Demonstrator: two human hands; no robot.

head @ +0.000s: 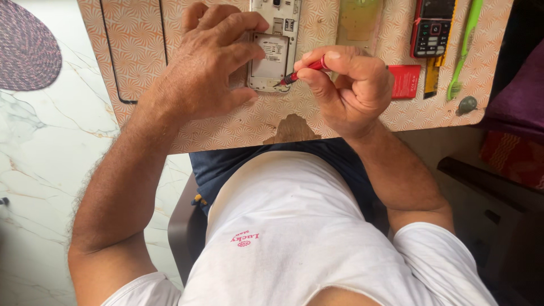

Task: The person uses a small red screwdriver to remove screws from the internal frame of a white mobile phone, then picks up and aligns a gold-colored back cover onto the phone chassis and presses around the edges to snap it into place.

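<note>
A white phone (pixel 273 34) lies face down with its back cover off and the grey battery (pixel 271 55) showing, on a patterned orange table (pixel 136 51). My left hand (pixel 211 59) rests over the phone's left side and holds it down. My right hand (pixel 348 85) grips a small red screwdriver (pixel 303 71). Its dark tip touches the phone's lower right corner.
A yellowish phone cover (pixel 360 20) lies right of the phone. Further right are a red card (pixel 406 81), a black and red keypad phone (pixel 432 27), a green toothbrush (pixel 464 48) and a small grey knob (pixel 467 104). A woven mat (pixel 25 48) lies on the marble floor at left.
</note>
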